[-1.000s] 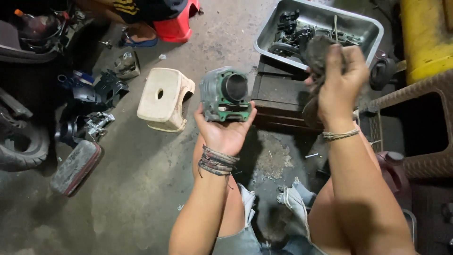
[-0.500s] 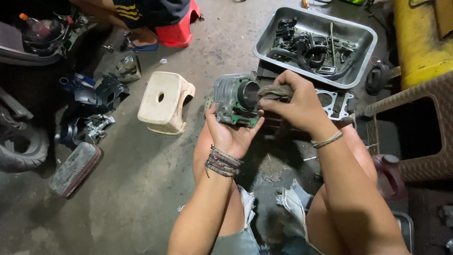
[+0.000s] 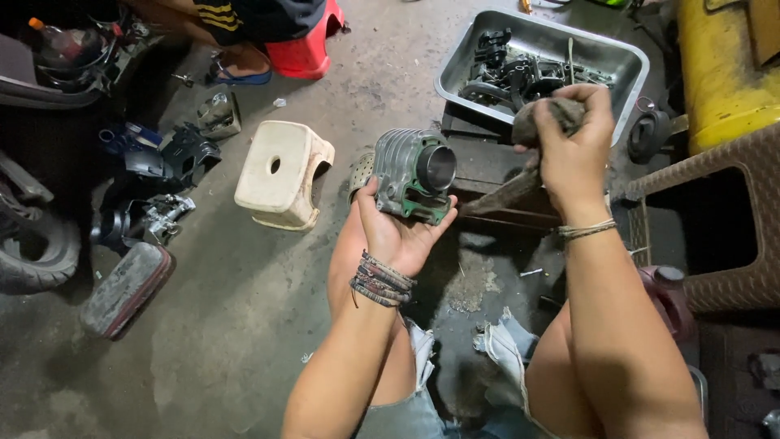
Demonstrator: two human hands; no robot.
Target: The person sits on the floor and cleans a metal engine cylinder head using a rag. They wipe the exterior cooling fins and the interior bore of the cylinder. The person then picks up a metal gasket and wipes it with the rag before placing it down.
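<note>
My left hand (image 3: 396, 228) cups a grey finned engine cylinder (image 3: 413, 172) from below, its round bore facing right. My right hand (image 3: 574, 149) is raised to the right of it, closed around a dirty grey rag (image 3: 543, 118) whose tail hangs down toward the cylinder. The rag and the cylinder are apart. Braided bands circle my left wrist and a thin bracelet my right.
A metal tray (image 3: 626, 56) of dark engine parts lies behind my right hand. A cream plastic stool (image 3: 283, 173) stands left of the cylinder. A yellow tank (image 3: 723, 65), a brown woven basket (image 3: 723, 219), a red stool (image 3: 305, 50) under another person, and scattered motorcycle parts (image 3: 150, 187) surround me.
My right hand has pulled the rag back out of the cylinder bore and lifted it up to the right. The left hand holds the cylinder in about the same place.
</note>
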